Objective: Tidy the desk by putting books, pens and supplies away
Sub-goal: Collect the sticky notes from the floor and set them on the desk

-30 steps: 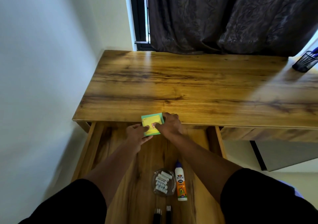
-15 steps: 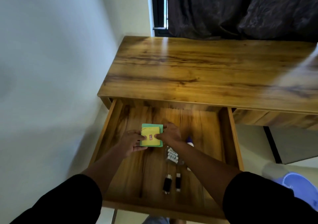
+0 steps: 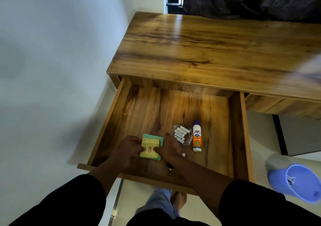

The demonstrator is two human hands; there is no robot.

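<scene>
A: Near the drawer's front-left corner, head view: left hand (image 3: 128, 147) and right hand (image 3: 168, 147) pinch the sticky-note pad (image 3: 150, 149) by its sides, low over the drawer (image 3: 111, 119) floor.

B: Step?

A: Stowing supplies. Next: set it flat, let go, left of the battery dish (image 3: 182, 134) and glue bottle (image 3: 197, 136). Worktop (image 3: 217, 52) looks done.

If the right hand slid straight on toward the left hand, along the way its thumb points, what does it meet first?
The right hand would meet the yellow-and-green note pad it already pinches, then the left hand gripping the pad's far edge. Depth seems level, near the drawer floor.
</scene>
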